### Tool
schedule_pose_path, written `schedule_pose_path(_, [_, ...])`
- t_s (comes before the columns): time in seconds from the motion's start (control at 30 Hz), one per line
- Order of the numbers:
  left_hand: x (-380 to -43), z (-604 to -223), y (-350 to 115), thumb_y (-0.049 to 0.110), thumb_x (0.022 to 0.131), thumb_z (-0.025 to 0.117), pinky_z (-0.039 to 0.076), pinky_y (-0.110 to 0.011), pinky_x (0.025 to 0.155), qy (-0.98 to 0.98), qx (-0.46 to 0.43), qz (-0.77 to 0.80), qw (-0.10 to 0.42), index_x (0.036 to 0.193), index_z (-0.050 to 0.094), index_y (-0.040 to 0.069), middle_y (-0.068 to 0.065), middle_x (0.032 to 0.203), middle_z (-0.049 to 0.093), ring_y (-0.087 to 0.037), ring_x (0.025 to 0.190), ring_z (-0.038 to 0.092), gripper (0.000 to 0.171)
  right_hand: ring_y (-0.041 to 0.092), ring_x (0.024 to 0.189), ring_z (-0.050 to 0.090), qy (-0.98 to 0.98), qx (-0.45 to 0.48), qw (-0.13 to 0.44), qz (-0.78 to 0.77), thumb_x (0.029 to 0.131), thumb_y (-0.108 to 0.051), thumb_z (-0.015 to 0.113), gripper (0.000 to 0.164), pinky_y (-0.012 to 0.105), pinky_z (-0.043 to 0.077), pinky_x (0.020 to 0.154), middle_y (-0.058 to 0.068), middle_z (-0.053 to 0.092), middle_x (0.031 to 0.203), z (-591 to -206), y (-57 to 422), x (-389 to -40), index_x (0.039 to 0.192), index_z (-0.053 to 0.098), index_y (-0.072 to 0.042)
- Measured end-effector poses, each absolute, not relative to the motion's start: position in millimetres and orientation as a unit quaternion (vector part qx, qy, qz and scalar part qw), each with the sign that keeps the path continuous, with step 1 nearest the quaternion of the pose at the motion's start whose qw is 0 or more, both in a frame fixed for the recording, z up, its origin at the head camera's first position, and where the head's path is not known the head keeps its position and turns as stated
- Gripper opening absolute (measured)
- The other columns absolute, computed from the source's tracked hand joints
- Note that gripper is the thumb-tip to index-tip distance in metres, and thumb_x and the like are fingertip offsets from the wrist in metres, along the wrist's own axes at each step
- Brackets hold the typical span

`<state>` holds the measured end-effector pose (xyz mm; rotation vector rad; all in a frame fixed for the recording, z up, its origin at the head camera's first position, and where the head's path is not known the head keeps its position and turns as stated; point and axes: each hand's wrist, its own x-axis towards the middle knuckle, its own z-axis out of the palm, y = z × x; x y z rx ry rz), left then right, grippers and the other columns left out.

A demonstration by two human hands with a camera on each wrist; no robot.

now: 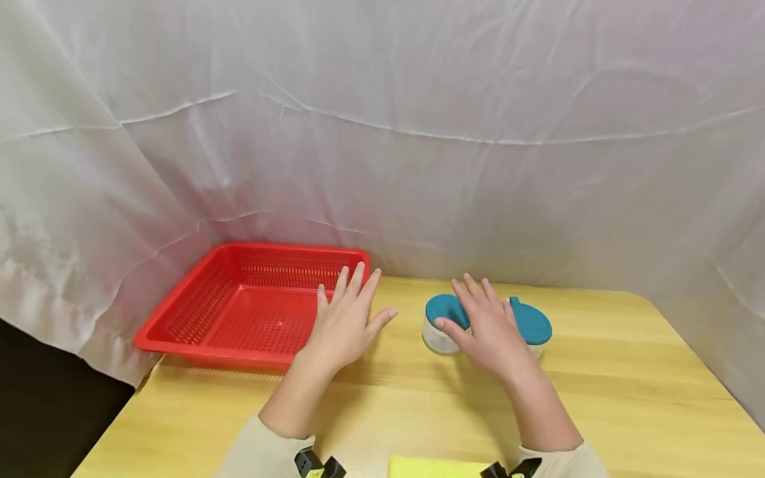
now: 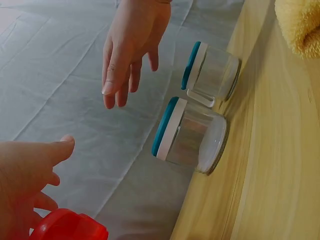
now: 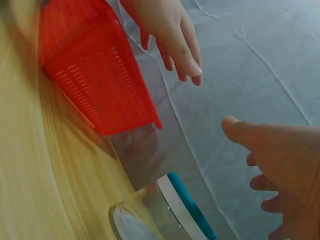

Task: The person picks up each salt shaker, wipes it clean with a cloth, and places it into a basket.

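Two clear glass jars with teal lids stand upright on the table. The left jar [image 1: 440,338] shows white contents low down in the left wrist view. The right jar [image 1: 532,325] is partly covered by my right hand in the head view; a white clip-like part [image 2: 201,98] shows on its side. My right hand [image 1: 487,332] hovers above the jars, fingers spread and holding nothing. By the right rim of a red plastic basket [image 1: 179,348], my left hand [image 1: 343,325] is held over the table with spread fingers and nothing in it.
The basket has perforated walls and sits at the table's left. A fluffy yellow towel [image 2: 302,27] lies at the front edge between the forearms. Grey-white fabric [image 1: 418,166] hangs behind the wooden table [image 1: 627,372].
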<state>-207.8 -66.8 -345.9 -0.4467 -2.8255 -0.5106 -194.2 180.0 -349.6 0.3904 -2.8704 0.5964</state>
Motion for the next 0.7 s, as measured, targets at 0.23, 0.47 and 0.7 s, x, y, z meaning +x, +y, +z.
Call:
schedule_pose_path(0.23, [-213, -333, -67, 0.061, 0.089, 0.046, 0.009, -0.071, 0.107, -0.964, -0.156, -0.170, 0.133, 0.150, 0.023, 0.025, -0.007, 0.158, 0.014, -0.035, 0.144, 0.010, 0.075, 0.036, 0.142, 0.015, -0.962, 0.162, 0.093, 0.198, 0.088, -0.058, 0.054, 0.077, 0.067, 0.014, 0.108, 0.010, 0.026, 0.153, -337, 180, -197, 0.149, 0.027, -0.019])
schedule_pose_path(0.47, [-210, -332, -68, 0.062, 0.089, 0.046, 0.009, -0.070, 0.107, -0.965, -0.151, -0.173, 0.124, 0.150, 0.022, 0.025, -0.007, 0.158, 0.012, -0.035, 0.144, 0.009, 0.075, 0.025, 0.111, 0.057, -0.949, 0.215, 0.029, 0.227, 0.084, -0.043, 0.068, 0.055, 0.044, 0.050, 0.089, 0.002, 0.062, 0.120, -332, 174, -179, 0.131, 0.055, -0.018])
schedule_pose_path(0.7, [-206, -336, -70, 0.062, 0.089, 0.045, 0.008, -0.069, 0.108, -0.967, -0.148, -0.173, 0.115, 0.150, 0.022, 0.027, -0.006, 0.158, 0.012, -0.033, 0.145, 0.006, 0.074, 0.004, 0.071, 0.054, -0.915, 0.272, -0.221, 0.200, 0.070, -0.036, 0.080, 0.037, 0.024, 0.047, 0.064, -0.011, 0.060, 0.079, -364, 154, -145, 0.101, 0.067, -0.023])
